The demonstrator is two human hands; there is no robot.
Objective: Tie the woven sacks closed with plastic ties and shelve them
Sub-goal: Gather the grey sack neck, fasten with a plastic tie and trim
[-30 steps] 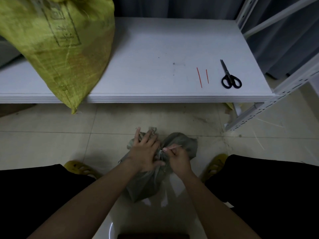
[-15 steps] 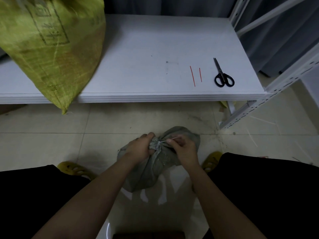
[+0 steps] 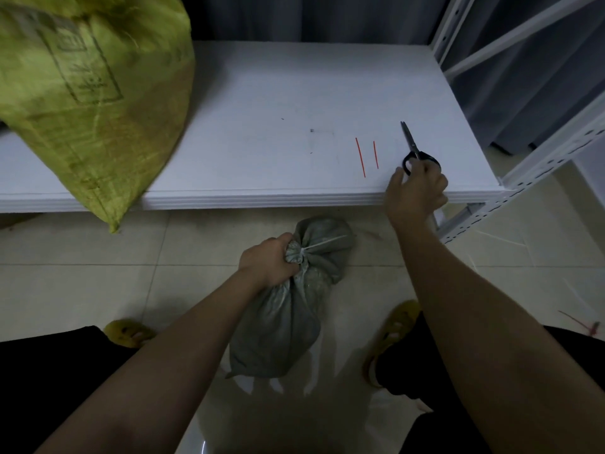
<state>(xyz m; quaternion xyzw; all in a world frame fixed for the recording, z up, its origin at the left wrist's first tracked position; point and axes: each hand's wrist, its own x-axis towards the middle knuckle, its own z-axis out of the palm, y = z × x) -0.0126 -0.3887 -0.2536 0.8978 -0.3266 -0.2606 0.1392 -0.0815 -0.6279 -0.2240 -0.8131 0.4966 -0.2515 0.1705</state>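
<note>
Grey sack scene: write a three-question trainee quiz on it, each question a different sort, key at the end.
1. True or false: a white plastic tie is already cinched round the neck of the grey sack.
2. Multiple choice: the right hand is at which item on the white shelf? A) the red ties B) the scissors C) the yellow-green sack
3. Fill in: the left hand grips the grey sack at its ____.

Key
1. True; its long tail sticks out to the right.
2. B; the fingers are at the black handles, though whether they have closed on them is not clear.
3. Neck, just below the tie.
</note>
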